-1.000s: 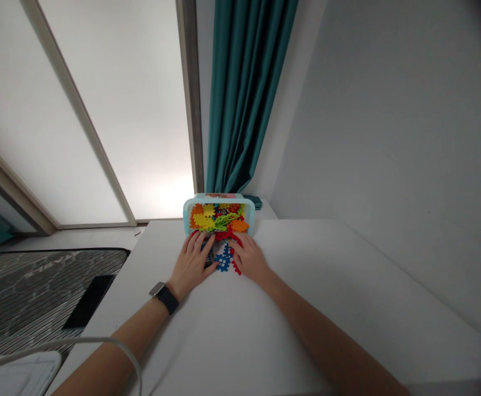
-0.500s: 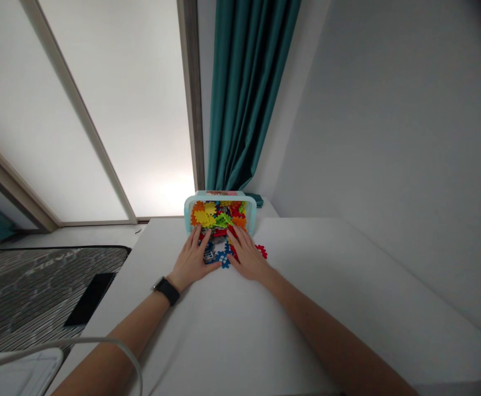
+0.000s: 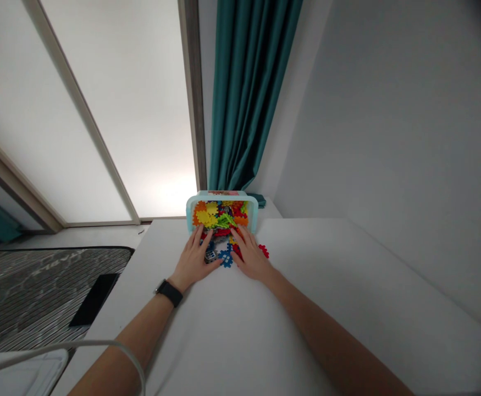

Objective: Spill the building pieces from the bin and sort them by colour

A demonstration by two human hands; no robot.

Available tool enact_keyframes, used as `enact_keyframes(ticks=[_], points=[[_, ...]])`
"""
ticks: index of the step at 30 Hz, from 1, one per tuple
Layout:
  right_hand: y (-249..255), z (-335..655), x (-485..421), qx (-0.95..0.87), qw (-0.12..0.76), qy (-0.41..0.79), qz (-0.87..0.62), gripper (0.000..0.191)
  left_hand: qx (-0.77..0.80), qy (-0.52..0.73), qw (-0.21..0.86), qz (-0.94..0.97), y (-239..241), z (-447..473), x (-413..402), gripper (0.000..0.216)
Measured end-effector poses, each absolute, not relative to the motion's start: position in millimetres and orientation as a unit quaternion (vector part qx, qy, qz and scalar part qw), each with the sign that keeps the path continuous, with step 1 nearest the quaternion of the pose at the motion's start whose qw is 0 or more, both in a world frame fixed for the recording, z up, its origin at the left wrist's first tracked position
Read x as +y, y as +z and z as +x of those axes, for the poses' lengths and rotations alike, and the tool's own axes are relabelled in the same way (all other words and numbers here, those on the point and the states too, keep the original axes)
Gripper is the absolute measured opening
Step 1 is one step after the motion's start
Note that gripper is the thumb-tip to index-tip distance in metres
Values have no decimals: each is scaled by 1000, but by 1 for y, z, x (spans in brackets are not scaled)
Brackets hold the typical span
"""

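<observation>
Light: soft, fairly dim daylight through a frosted window [image 3: 120, 121], brightest at its lower edge. Shadows: faint, beside the left hand [image 3: 193, 259] and right hand [image 3: 250, 258]. Condition: wide-angle bending toward the edges, darkened top right corner, no marked blur.

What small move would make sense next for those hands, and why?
Probably the right hand should slide over to the red interlocking piece. It lies out beyond that hand on the table, farther from the light-blue bin than the blue piece between the hands.
</observation>
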State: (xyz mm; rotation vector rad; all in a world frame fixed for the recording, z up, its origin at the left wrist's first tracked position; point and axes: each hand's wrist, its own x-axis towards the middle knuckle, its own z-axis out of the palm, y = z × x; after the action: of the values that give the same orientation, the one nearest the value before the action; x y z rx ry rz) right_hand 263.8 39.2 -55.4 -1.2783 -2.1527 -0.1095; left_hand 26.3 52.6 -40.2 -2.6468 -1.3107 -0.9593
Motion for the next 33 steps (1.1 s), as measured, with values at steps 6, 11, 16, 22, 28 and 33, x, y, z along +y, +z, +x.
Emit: enact_keyframes(ticks=[6, 11, 16, 22, 28, 33], points=[[-57, 280, 34, -707, 452, -24, -543, 59, -493, -451, -92, -739, -41, -2, 59, 54], [-69, 290, 40, -649, 492, 53, -578, 65, -505, -456, -190, -708, -50, -17, 75, 58], [-78, 291, 47, -664, 458, 96, -583, 66, -477, -429, -241, -729, -48, -14, 77, 62], [-74, 291, 51, -650, 424, 115, -620, 69, -454, -440, -296, -716, -51, -13, 83, 68], [-68, 291, 53, -646, 396, 122, -641, 71, -436, -446, -347, -701, -53, -14, 87, 68], [-65, 293, 51, -658, 394, 145, -624, 74, -426, -450, -370, -692, -54, -16, 87, 69]])
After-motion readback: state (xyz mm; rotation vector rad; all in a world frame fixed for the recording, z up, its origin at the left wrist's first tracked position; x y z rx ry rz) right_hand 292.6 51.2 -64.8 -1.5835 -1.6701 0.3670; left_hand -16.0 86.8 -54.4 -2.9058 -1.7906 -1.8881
